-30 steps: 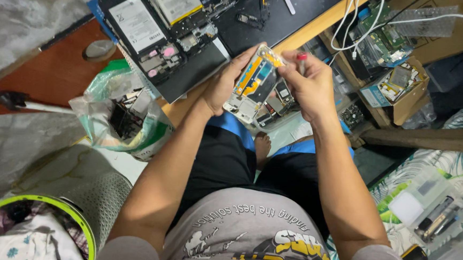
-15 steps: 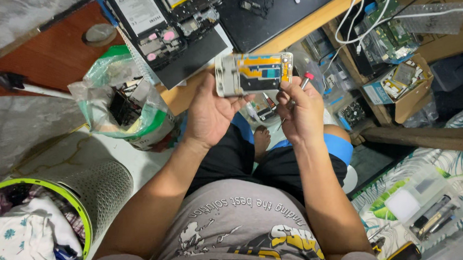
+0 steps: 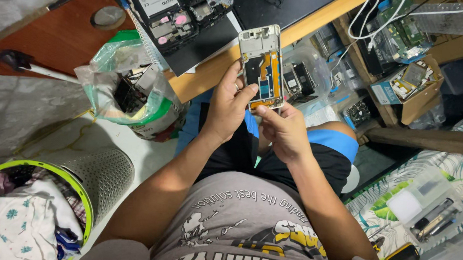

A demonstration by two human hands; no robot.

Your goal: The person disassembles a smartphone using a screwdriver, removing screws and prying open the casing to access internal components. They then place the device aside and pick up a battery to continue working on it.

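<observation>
An opened phone frame (image 3: 261,66), white-edged with orange flex parts and dark boards inside, stands upright over my lap. My left hand (image 3: 229,104) grips its lower left side, thumb across the inner face. My right hand (image 3: 284,129) pinches the frame's bottom edge from below, thumb pointing at its lower end. Both hands are in front of the desk's front edge (image 3: 313,22).
On the desk lies an opened laptop (image 3: 169,14) with boards showing. A green plastic bag (image 3: 129,94) of parts sits left of my knees, a mesh basket (image 3: 62,189) of cloth at bottom left. Boxes of circuit boards (image 3: 406,76) and clear cases (image 3: 430,206) crowd the right.
The phone frame turned from lying sideways to standing upright and came lower, toward my lap. Both hands shifted to its bottom end.
</observation>
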